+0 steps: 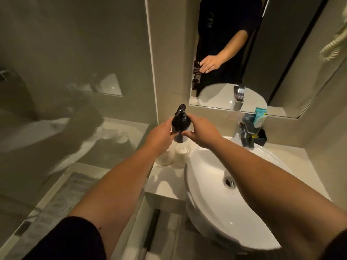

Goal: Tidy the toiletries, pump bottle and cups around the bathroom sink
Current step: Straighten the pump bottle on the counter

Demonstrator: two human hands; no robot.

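Note:
A dark pump bottle (pixel 180 122) is held upright above the counter's far left corner, its pump head pointing away from me. My left hand (pixel 161 136) grips its left side and my right hand (pixel 200 131) grips its right side. Just below the bottle, two clear cups (pixel 173 156) stand side by side on the counter, partly hidden by my left wrist. A black holder (pixel 261 136) with toiletry packets (pixel 260 115) stands at the back right, behind the tap.
The white round sink (pixel 216 199) fills the counter's middle, with a chrome tap (pixel 246 134) at its back. A mirror (pixel 244 53) hangs above and reflects my arm and the bottle. A glass partition (pixel 75 91) stands to the left. A corded fixture (pixel 332 47) hangs at the upper right.

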